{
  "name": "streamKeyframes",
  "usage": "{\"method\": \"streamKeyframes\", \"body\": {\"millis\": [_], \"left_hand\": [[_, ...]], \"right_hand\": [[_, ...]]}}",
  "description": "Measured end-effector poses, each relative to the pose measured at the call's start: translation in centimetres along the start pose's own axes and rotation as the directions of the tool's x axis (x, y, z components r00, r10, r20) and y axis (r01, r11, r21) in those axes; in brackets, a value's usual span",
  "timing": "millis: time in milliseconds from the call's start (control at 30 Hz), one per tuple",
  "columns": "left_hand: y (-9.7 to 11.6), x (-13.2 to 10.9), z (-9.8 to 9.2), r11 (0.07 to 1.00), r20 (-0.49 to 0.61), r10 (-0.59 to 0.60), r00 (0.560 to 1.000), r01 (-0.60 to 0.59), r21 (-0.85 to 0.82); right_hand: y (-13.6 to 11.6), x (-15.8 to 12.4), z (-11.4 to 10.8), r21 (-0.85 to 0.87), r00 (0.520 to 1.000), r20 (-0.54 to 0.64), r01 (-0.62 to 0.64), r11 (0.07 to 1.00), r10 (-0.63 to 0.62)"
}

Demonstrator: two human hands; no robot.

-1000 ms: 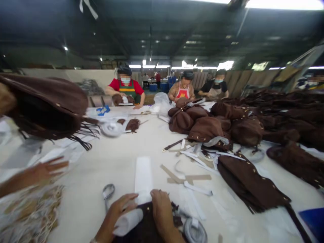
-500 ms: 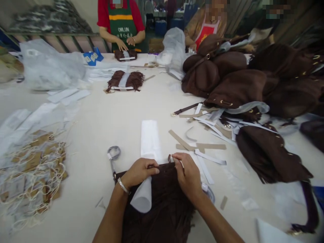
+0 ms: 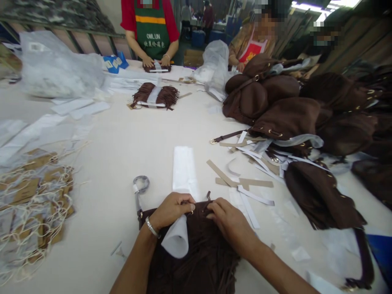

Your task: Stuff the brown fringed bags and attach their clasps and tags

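A dark brown fringed bag lies in front of me, its top edge away from me. My left hand, with a silver bracelet at the wrist, is closed in a pinch on that top edge beside a small metal ring. A curled white foam sheet sticks out below its fingers. My right hand is closed on the same edge further right, its fingertips bent over the leather. Between the hands a short brown lace stands up. A folded white paper lies just beyond the bag.
Tags with white strings are heaped at left. Brown bags pile up at right, near scattered paper strips. A wrapped fringed bag lies further off. Across the table a person in a green apron handles another bag.
My right hand has moved from the lace down onto the bag's top edge, leaving the lace standing free. My left hand keeps its pinch. The view has tilted up slightly.
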State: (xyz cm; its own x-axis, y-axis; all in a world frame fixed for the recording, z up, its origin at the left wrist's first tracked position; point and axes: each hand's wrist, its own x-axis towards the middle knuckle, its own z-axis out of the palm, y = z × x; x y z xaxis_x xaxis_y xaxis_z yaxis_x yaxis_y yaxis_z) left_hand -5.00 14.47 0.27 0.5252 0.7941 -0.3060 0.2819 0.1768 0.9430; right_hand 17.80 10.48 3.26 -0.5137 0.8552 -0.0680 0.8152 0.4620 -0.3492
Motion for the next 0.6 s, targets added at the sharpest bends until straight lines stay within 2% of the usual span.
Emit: {"method": "streamKeyframes", "body": {"millis": [100,233,367,467,600], "left_hand": [[0.1,-0.1,-0.1,1.0,-0.004,0.005,1.0,-0.005,0.013],[0.0,-0.2,-0.3,1.0,0.006,0.007,1.0,-0.007,-0.003],[-0.3,-0.1,-0.4,0.999,0.019,0.004,1.0,-0.003,-0.046],[-0.2,-0.2,-0.4,1.0,0.024,0.008,1.0,-0.008,-0.01],[0.4,-0.4,-0.5,0.997,0.057,0.001,0.998,-0.005,0.072]], "right_hand": [[0.4,0.7,-1.1,0.143,0.998,0.066,-0.03,0.989,0.02],[1.8,1.2,-1.8,0.34,0.998,0.064,-0.025,0.94,0.003],[2.6,1.3,-1.6,0.387,0.996,0.053,-0.084,0.918,0.069],[2.5,1.2,-1.6,0.394,0.991,0.066,-0.134,0.909,0.118],[3.6,0.6,-2.0,0.549,0.972,0.151,-0.236,0.802,0.182]]}}
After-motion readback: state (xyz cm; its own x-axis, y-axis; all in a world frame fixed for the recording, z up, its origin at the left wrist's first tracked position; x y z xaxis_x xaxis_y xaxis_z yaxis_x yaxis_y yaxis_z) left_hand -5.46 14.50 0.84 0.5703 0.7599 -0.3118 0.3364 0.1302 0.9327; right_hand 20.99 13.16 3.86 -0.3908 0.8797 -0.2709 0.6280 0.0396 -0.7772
